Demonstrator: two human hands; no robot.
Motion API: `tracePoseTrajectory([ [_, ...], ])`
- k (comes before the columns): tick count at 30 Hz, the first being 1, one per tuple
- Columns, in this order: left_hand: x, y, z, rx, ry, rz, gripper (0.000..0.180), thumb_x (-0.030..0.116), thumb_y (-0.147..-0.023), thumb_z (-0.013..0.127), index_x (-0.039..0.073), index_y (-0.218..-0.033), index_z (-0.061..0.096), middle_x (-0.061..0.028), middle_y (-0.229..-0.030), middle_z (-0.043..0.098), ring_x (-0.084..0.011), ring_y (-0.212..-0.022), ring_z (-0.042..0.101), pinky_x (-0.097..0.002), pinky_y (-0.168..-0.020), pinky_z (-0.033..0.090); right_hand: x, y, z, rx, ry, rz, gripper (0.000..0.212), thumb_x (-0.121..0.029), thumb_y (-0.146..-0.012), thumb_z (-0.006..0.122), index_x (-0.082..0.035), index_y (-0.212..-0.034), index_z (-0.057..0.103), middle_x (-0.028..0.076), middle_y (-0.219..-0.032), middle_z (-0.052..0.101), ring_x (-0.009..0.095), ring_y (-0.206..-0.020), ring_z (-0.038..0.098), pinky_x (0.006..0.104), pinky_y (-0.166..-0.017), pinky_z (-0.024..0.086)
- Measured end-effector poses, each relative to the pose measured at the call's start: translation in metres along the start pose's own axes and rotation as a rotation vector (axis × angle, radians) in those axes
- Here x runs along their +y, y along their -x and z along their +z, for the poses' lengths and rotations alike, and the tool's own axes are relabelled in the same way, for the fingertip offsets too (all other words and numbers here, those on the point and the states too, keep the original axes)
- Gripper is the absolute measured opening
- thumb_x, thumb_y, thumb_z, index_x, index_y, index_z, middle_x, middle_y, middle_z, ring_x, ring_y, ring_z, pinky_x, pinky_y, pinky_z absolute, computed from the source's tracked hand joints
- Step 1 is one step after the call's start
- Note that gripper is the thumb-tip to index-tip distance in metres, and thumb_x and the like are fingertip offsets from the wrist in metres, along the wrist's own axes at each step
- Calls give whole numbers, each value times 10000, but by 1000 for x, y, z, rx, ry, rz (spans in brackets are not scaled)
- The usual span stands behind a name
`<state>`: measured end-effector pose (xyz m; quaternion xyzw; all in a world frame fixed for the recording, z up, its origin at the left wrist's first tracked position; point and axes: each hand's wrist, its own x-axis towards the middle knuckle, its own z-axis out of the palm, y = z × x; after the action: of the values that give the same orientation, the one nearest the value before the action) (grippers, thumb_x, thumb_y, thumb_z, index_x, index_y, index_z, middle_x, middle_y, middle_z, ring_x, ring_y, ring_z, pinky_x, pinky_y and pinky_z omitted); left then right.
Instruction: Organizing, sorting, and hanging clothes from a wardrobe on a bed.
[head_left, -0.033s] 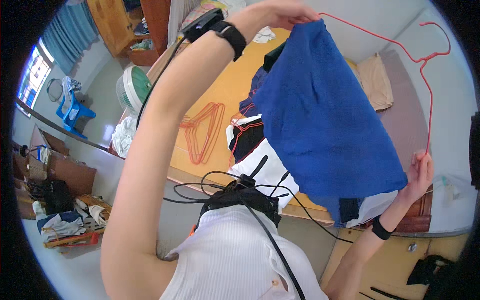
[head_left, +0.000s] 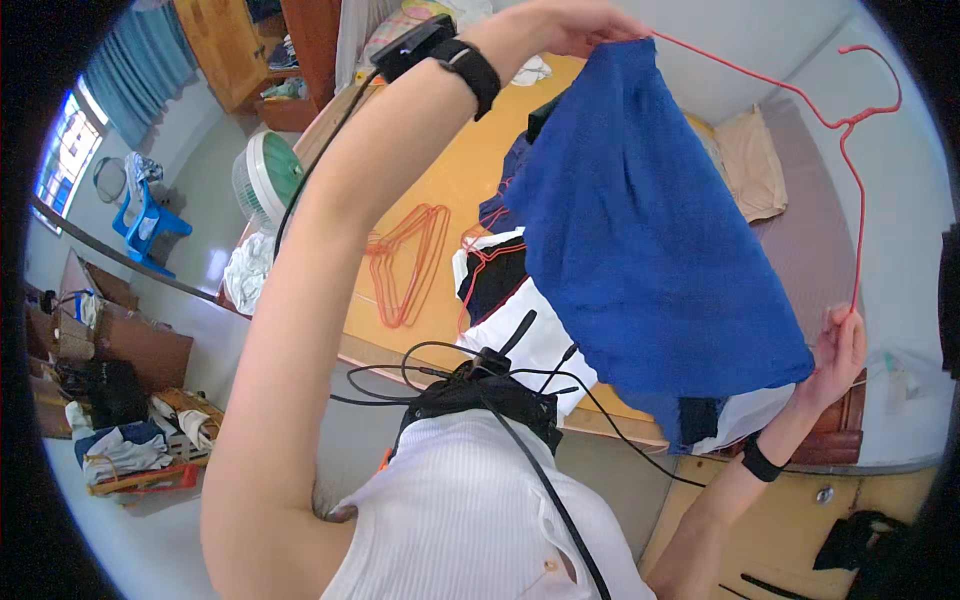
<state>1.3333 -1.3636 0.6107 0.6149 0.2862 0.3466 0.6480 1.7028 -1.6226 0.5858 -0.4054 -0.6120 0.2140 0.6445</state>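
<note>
Both ends of the hanger (head_left: 848, 123) stay gripped: left hand (head_left: 598, 28), pinching blue cloth (head_left: 650, 220) too, edges slightly toward right hand (head_left: 840, 348), cloth still spread between them.

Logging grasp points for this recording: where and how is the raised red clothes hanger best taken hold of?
Probably pinch the red clothes hanger at its neck, coming from the picture's right: that bare part stands clear of the blue garment, between the left hand and right hand.
</note>
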Motion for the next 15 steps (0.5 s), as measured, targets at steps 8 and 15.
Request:
tracePoseTrajectory([
  [8,-10,-11,27,226,-84,147,277,117,-656,660,5,-891,568,-81,-809,595,-176,-726,555,-291,-670,448,-3,14,3,71,-9,-29,166,-95,-870,390,18,-771,460,63,-763,433,126,-699,359,242,-631,292],
  [15,-17,-4,44,627,-599,369,356,138,-603,698,-21,-892,564,-91,-703,605,-210,-703,589,-314,-648,478,-6,24,-1,24,-29,-33,165,-93,-872,386,16,-782,472,61,-754,434,121,-685,358,232,-609,287],
])
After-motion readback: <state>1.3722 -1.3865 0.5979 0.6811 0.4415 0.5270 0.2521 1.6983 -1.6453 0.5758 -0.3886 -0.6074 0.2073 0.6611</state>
